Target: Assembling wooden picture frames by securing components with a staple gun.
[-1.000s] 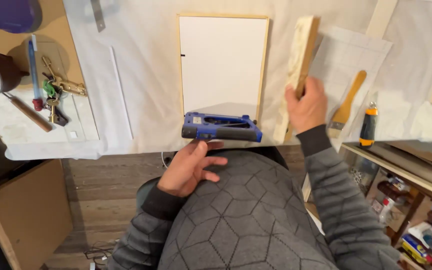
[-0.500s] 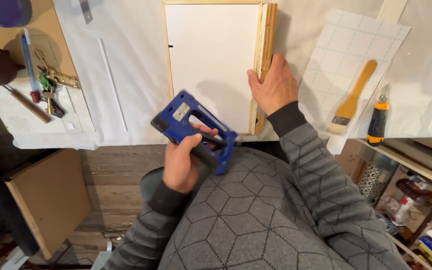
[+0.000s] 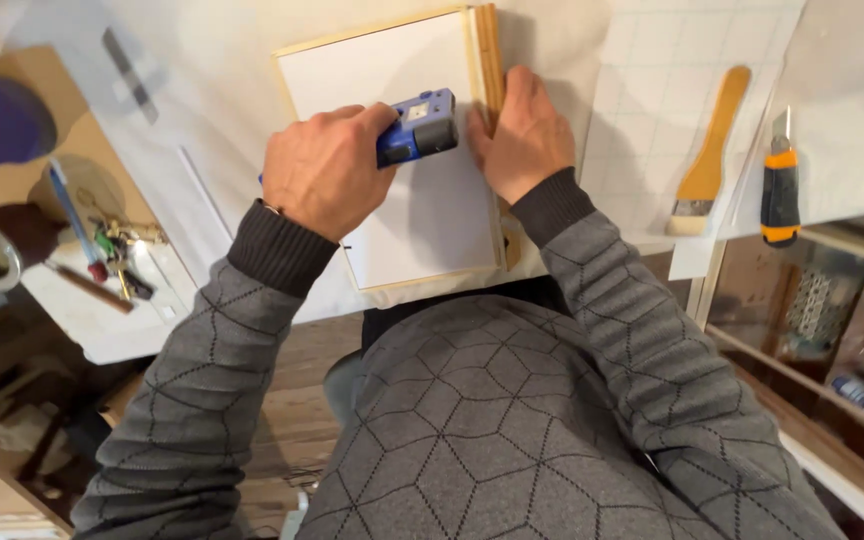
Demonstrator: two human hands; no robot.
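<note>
— What does the person hold at this moment?

— The left hand [image 3: 327,170] is closed around a blue staple gun [image 3: 417,127]. The fingers are wrapped tight on its body, and the nose of the tool points to 3 o'clock, toward a wooden strip [image 3: 490,70] that stands on edge along the right side of a white panel with a wooden frame [image 3: 422,215]. The gun lies over the upper part of the panel.

— And the other hand?

— The right hand [image 3: 524,135] presses on the strip. Its fingers are nearly straight and lie flat against the wood, not curled around it. The thumb is just beside the nose of the gun; if it touches, I cannot tell.

— Where is the panel on the table?

— It lies at 12 o'clock from the person's chest, on a table covered with white paper [image 3: 202,120].

— What else is around?

— At 3 o'clock from the right hand there is a brush with a wooden handle [image 3: 707,150], and just beside it a utility knife in orange and black [image 3: 780,180]. At 9 o'clock from the left hand, well apart, I see a bunch of keys [image 3: 117,245] and a pencil [image 3: 87,285].
</note>
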